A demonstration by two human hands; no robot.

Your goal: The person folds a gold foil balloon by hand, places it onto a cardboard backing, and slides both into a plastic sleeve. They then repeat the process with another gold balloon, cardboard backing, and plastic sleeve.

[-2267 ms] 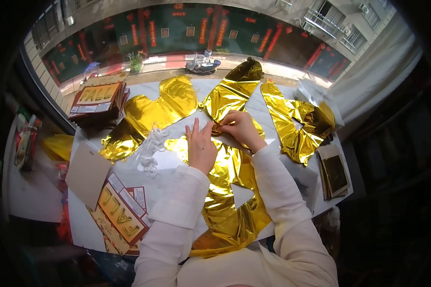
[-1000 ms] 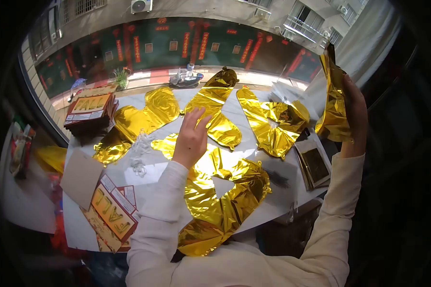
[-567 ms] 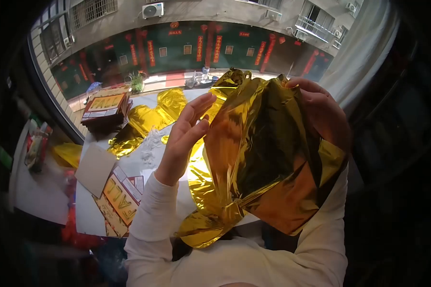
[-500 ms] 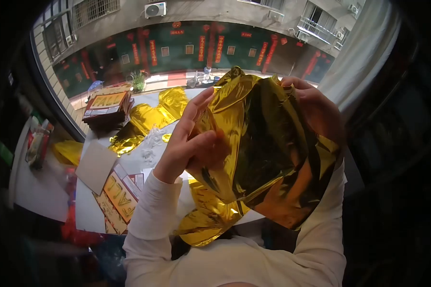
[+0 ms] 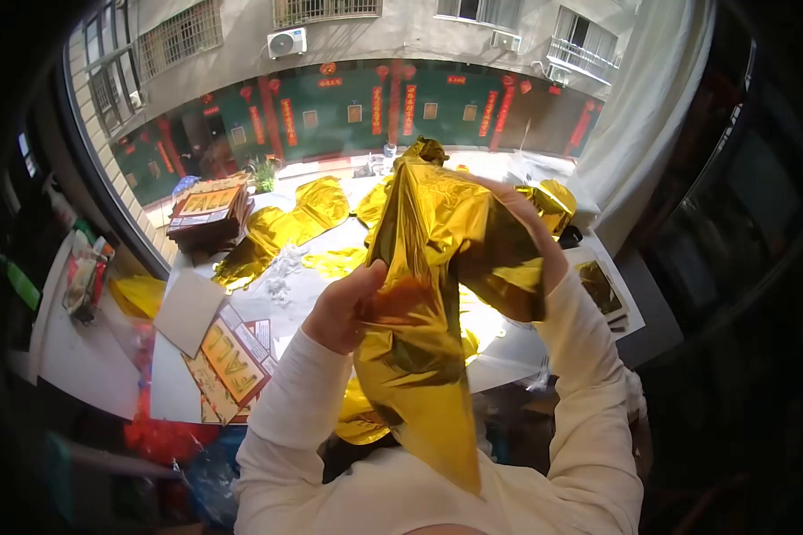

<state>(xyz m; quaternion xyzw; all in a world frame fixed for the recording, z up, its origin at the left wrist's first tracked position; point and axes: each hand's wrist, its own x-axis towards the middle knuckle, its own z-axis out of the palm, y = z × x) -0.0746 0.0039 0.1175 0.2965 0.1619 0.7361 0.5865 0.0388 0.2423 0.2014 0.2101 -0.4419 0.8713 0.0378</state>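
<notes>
A crumpled, shiny gold foil balloon, flat and without air, hangs between my hands above the table. My left hand is closed on its left edge, thumb up and in front. On the far right side of the foil, my right hand grips it from behind; its fingers are mostly hidden by the folds. The lower end of the foil narrows to a point near my chest. Another gold foil piece lies at the table's near edge, partly behind the held one.
More gold foil lies across the white table. At the left are a stack of printed FALL packs, a loose FALL pack, a blank card and shredded white scraps. A curtain hangs right.
The foil has turned from a wide spread into a narrow, hanging bunch. My left hand has moved down, my right hand inward and down. The view has shifted, showing more of the table's right side.
</notes>
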